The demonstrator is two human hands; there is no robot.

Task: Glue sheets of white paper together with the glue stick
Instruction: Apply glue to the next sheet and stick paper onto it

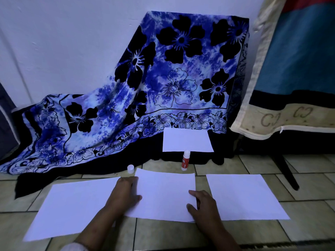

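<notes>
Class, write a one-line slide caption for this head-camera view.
Left hand and right hand rest on the middle sheet; uncapped glue stick stands behind.

The left grip (pixel 125 194) covers where the left sheet (pixel 76 205) meets the middle sheet (pixel 165 192), the right grip (pixel 203 205) hides that sheet's near right corner, both forearms leave the bottom edge, the cloth (pixel 163 78) conceals whatever it drapes, and the glue stick (pixel 185 161) has a label too small to read.
</notes>
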